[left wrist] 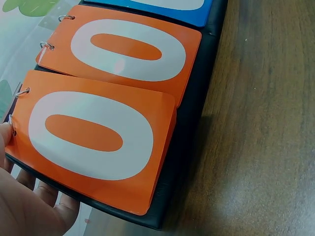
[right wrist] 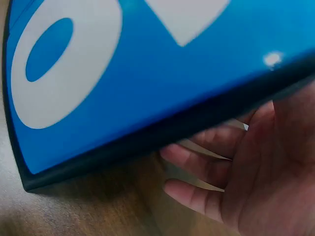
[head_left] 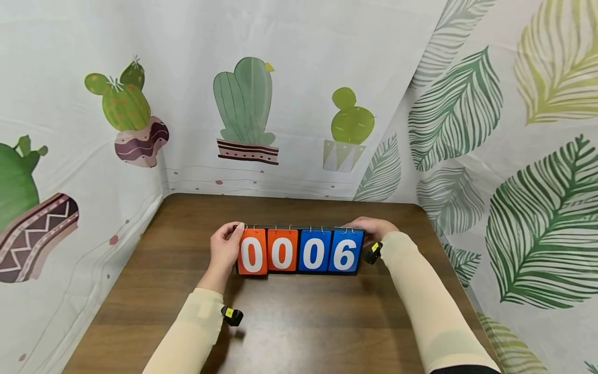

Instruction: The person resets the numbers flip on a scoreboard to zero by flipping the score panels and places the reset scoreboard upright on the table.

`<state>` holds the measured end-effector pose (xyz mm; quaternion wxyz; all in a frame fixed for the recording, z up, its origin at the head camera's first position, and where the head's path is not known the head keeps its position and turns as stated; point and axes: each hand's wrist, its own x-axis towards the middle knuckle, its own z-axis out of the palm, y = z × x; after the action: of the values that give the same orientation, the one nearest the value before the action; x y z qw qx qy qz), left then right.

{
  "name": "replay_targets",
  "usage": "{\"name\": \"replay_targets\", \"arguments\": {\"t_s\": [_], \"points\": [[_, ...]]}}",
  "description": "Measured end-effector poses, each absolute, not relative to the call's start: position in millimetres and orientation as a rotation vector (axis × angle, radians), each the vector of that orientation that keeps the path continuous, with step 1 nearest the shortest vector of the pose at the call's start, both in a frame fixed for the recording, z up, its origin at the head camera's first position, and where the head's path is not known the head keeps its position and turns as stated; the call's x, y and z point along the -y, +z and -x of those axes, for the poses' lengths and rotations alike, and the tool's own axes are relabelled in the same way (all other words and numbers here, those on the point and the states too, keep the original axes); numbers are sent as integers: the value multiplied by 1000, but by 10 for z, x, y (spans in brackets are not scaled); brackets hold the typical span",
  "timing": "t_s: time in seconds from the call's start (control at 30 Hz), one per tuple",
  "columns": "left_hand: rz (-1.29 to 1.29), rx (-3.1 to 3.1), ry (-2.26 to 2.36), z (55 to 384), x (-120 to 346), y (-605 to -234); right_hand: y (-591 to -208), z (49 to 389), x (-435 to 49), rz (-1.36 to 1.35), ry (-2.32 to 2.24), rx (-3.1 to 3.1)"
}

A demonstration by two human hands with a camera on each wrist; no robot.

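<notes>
A flip scoreboard (head_left: 299,254) with a black backing stands tilted toward me on the table, its cards reading 0, 0, 0 and 6. Two cards on the left are orange (left wrist: 162,113), the two on the right blue (right wrist: 147,103); metal rings hold them along the top. My left hand (head_left: 225,249) grips the upper left end, thumb in front by the rings and fingers behind. At the upper right end, my right hand (head_left: 374,227) holds the board from behind. Its fingers (right wrist: 197,162) reach behind the backing; the thumb is hidden.
The brown wooden table (head_left: 303,332) extends in front of the scoreboard and to its sides. A white curtain (head_left: 187,31) printed with cacti and leaves hangs behind the table and at its sides. Each wrist carries a small black camera (head_left: 232,316).
</notes>
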<state>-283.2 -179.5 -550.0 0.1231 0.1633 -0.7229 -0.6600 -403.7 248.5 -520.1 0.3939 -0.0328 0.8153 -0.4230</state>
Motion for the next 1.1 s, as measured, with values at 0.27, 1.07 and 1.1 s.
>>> {"name": "replay_targets", "arguments": {"t_s": [0.27, 1.07, 1.1], "points": [[-477, 2120, -1920, 2827, 1789, -5486, -5219, 3972, -2430, -10, -1103, -2193], [-471, 2115, -1913, 2806, 1780, -5467, -5324, 4099, -2299, 198, -899, -2484], [-472, 2117, -1913, 2803, 1778, -5466, -5330, 4099, -2304, 195, -897, -2487]]}}
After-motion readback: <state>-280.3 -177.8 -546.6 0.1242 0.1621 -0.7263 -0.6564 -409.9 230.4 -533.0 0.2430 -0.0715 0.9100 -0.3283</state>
